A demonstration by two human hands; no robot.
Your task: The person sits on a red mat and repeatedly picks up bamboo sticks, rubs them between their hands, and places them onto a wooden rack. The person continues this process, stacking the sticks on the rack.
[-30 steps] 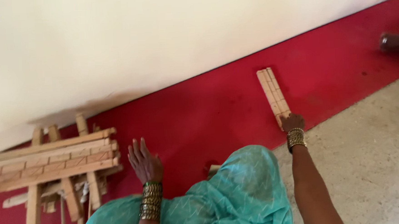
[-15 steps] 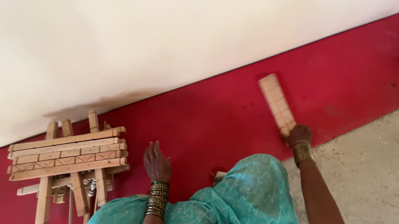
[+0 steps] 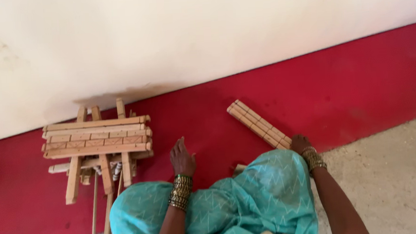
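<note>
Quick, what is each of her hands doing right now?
Left hand: open, holding nothing, fingers spread above the red floor.
Right hand: closed on the end of a bundle of wooden strips.

2 hands: left hand (image 3: 181, 158), right hand (image 3: 298, 143); 1 slat bundle (image 3: 258, 124); 1 wooden frame stack (image 3: 96, 137).

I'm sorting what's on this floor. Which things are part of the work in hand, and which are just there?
In hand:
- bundle of wooden slats, its near end gripped by the right hand
- left hand, fingers spread, holding nothing, nearest the stacked wooden frame

Just there:
- thin sticks under the frame
- small wooden piece by the teal cloth
- red floor
</note>
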